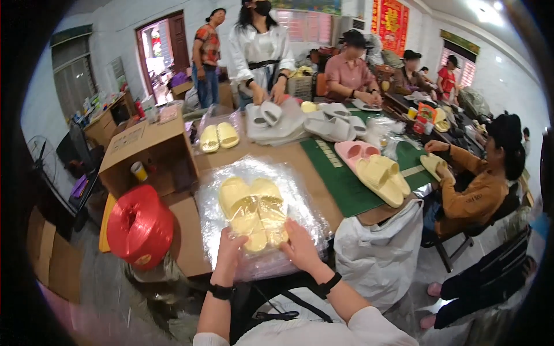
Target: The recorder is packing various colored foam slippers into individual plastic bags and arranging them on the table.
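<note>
A pair of pale yellow slippers (261,199) lies toes away from me on a stack of clear plastic bags (306,216). Shiny film covers at least their middle part; how far they sit inside a bag I cannot tell. My left hand (232,251) closes around the heel end of the left slipper, with film at its fingers. At the heel of the right slipper, my right hand (301,248) grips from the side, its thumb near the sole. Both wrists wear black bands.
An open cardboard box (144,150) and a red roll of plastic twine (140,225) stand left. Beyond lie another yellow pair (219,137) and grey slippers (332,124). Pink and yellow slippers (378,173) rest on a green mat (323,173). Co-workers sit and stand around the table; a white sack (375,248) hangs right.
</note>
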Available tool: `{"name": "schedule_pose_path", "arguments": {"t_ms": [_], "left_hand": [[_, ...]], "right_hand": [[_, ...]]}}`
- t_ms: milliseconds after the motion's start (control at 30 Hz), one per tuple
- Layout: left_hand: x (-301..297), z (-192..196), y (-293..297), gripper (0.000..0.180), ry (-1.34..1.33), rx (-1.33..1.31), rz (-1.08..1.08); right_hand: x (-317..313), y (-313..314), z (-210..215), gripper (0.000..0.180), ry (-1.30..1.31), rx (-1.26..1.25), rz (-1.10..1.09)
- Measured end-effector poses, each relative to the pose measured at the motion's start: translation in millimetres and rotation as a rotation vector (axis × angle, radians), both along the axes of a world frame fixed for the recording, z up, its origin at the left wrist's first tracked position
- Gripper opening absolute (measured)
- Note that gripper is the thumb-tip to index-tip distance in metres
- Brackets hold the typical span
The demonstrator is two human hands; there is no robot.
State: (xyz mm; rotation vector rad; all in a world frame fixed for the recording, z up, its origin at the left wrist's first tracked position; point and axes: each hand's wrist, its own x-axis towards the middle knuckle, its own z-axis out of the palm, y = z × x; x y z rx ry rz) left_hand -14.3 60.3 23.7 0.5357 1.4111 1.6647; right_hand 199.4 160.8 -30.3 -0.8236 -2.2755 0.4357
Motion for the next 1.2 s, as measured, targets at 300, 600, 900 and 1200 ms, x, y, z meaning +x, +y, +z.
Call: {"name": "schedule_pose_path", "arguments": {"t_ms": [300, 600, 900, 1200], "left_hand": [[26.5, 36.1, -18.1, 0.071, -0.202, 0.384, -0.193], [19.0, 51.0, -42.6, 0.071, -0.209, 0.485, -0.277], [31.1, 28.5, -57.7, 0.054, -0.302, 0.351, -0.279], [-0.1, -2.2, -154.2, 0.055, -0.049, 0.249, -0.114]], "right_hand": [[7.4, -13.6, 43.5, 0.08, 0.357, -0.056, 0.04], [21.0, -16.5, 56.4, 0.08, 0.698, -0.806, 0.16], [-16.5, -49.0, 35.4, 0.041, 0.597, -0.608, -0.097], [-1.4, -77.6, 61.1, 0.072, 0.024, -0.511, 0.482]]}}
